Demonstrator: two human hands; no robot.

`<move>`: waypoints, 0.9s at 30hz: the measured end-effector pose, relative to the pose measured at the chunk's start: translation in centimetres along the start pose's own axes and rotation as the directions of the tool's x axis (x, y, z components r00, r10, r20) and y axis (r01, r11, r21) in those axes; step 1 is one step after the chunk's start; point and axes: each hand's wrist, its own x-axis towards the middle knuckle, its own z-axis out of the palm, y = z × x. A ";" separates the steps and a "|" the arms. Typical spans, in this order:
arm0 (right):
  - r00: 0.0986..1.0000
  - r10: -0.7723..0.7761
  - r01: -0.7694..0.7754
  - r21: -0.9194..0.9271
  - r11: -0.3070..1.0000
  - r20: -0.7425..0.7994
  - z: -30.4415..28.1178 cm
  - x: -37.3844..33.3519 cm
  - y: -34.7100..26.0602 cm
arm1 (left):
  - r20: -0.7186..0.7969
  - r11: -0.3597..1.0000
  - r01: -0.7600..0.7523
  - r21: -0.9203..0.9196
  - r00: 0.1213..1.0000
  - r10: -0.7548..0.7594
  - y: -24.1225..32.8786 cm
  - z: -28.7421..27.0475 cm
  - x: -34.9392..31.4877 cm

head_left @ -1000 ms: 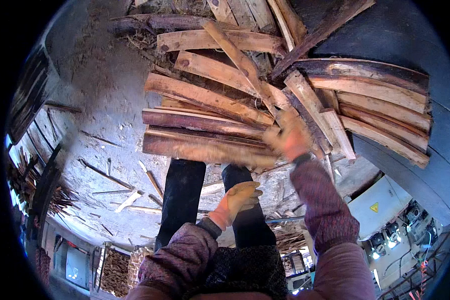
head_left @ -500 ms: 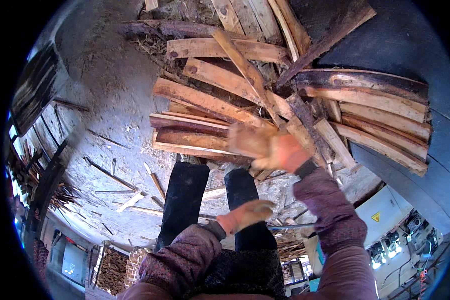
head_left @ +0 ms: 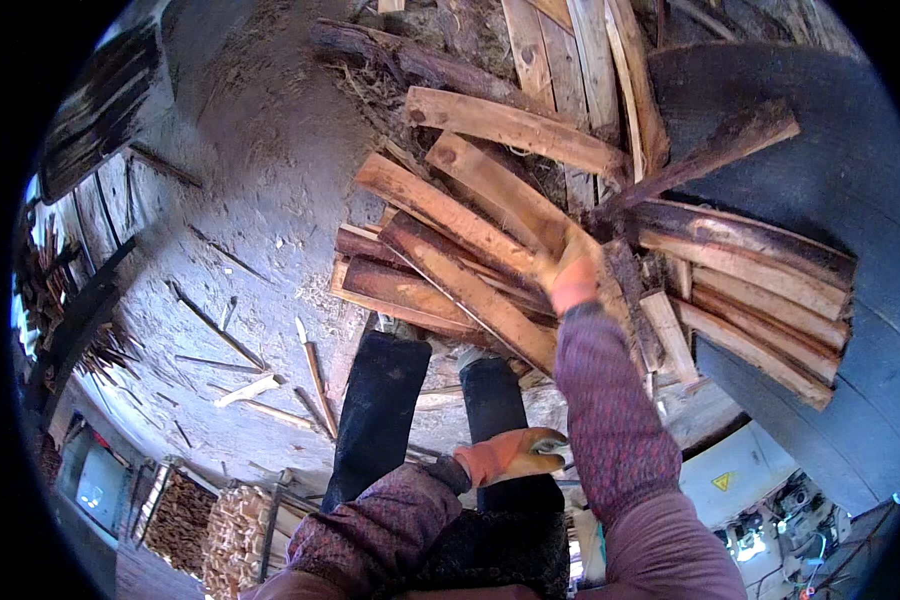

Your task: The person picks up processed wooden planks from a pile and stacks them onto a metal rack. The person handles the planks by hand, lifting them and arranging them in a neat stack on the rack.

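Observation:
My right hand (head_left: 573,272), in an orange and tan work glove, reaches into a pile of rough-sawn wooden boards. Its fingers close round the near end of a long wooden board (head_left: 490,185); the fingertips are partly hidden. Just left of it lies another board (head_left: 440,215). A dark-edged board (head_left: 470,290) rests slantwise over the shorter boards at the pile's near side. My left hand (head_left: 510,455), gloved alike, hovers over my legs with nothing in it, its thumb and fingers curved apart.
More boards (head_left: 760,290) fan out to the right on a dark metal surface (head_left: 830,130), with a dark slab (head_left: 710,165) slanting above them. Loose sticks (head_left: 215,325) litter the floor at left. Stacked wood (head_left: 235,540) stands at lower left, a pale machine panel (head_left: 730,460) at lower right.
My right hand has moved up from the near boards to a farther one. The dark-edged board now lies slantwise; the narrow slat crossing the pile is gone from there. The view has shifted.

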 end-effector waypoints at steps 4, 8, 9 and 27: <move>0.700 -0.654 0.681 0.006 0.732 0.287 3.6 -9.7 -10.7 | -0.090 0.945 -0.201 0.257 0.969 0.231 -6.5 1.3 1.2; 0.513 -0.818 0.744 0.340 0.575 0.261 7.1 -11.0 -20.1 | -0.117 0.866 -0.191 0.461 0.955 0.273 -8.7 1.7 1.2; 0.531 -0.824 0.736 0.373 0.564 0.198 7.7 -10.1 -20.9 | -0.128 0.852 -0.166 0.497 0.957 0.261 -8.0 1.3 0.5; 0.848 -0.515 0.529 -0.142 0.837 0.125 -1.7 -4.5 -13.3 | -0.093 0.996 -0.089 0.032 0.991 0.091 1.6 -1.3 -4.2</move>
